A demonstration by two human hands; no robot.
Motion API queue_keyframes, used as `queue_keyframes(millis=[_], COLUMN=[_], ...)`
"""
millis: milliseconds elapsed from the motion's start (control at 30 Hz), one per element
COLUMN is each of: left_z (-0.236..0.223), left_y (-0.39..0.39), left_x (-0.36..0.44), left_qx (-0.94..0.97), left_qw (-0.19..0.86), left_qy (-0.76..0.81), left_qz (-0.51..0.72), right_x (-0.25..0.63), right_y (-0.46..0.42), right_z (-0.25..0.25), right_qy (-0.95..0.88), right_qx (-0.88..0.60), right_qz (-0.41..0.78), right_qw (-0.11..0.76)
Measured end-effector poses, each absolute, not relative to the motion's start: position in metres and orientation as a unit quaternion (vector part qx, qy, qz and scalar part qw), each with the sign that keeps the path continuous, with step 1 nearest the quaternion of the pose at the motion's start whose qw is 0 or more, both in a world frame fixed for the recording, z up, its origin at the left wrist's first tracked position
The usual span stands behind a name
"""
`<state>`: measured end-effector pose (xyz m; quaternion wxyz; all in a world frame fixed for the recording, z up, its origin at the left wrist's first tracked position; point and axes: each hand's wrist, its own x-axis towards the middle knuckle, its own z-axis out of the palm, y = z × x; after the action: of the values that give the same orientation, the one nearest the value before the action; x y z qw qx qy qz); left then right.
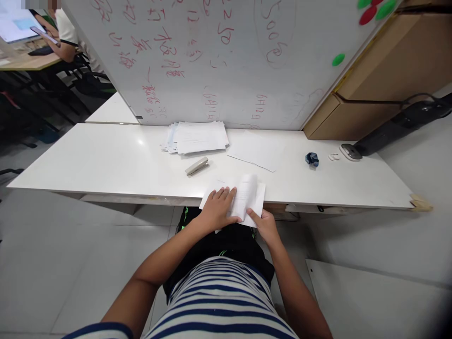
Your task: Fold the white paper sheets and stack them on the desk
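Observation:
Sheets of printed paper (246,190) lie over the front edge of the white desk, the top one curled up along its right part. My left hand (219,208) rests flat on their left half, fingers stretched out. At their lower right corner my right hand (264,223) pinches the paper between thumb and fingers. A light grey stapler (197,166) lies just beyond my left hand. Behind it sits a stack of papers (203,137), its edges uneven. To the right of the stack lies a single white sheet (259,149).
A whiteboard (229,84) with red writing rises behind the desk (116,160). Toward the right are a small dark blue object (312,159), small white pieces (334,157), a black cylindrical device (399,125) and cardboard boxes (356,115). A seated person (67,35) holds a phone at far left.

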<state>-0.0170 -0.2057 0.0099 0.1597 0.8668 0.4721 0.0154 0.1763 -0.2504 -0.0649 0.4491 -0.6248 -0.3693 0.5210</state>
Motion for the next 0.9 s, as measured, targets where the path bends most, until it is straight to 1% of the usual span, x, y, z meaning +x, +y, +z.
queue_keyframes(millis=[100,200,300,400,467,533,633,700,800,900], left_z=[0.016,0.016,0.011,0.005,0.004,0.006,0.014,0.018,0.016,0.006], left_y=[-0.204,-0.2,-0.194,-0.187,-0.184,-0.184,-0.19,-0.197,-0.208,-0.213], left_x=[-0.019,-0.022,-0.028,-0.036,-0.04,-0.042,-0.04,-0.034,-0.022,-0.016], left_qx=[0.873,0.868,0.856,0.809,0.752,0.693,0.675,0.731,0.824,0.855], left_qw=[0.172,0.175,0.189,0.242,0.291,0.335,0.372,0.354,0.277,0.22], left_qy=[0.457,0.464,0.475,0.508,0.546,0.58,0.581,0.535,0.464,0.449], left_qz=[0.008,0.028,0.083,0.168,0.227,0.266,0.263,0.234,0.171,0.135], right_x=[0.176,0.178,0.184,0.195,0.202,0.206,0.203,0.196,0.184,0.176], right_y=[-0.249,-0.246,-0.247,-0.25,-0.253,-0.255,-0.256,-0.255,-0.253,-0.252], right_z=[-0.065,-0.066,-0.065,-0.062,-0.06,-0.061,-0.066,-0.068,-0.067,-0.062], right_qy=[-0.402,-0.41,-0.399,-0.399,-0.41,-0.423,-0.411,-0.389,-0.391,-0.419], right_qx=[-0.647,-0.655,-0.614,-0.526,-0.494,-0.496,-0.531,-0.567,-0.604,-0.61], right_qz=[0.485,0.467,0.515,0.603,0.63,0.626,0.6,0.575,0.53,0.502], right_qw=[0.43,0.43,0.446,0.448,0.436,0.428,0.434,0.443,0.449,0.447])
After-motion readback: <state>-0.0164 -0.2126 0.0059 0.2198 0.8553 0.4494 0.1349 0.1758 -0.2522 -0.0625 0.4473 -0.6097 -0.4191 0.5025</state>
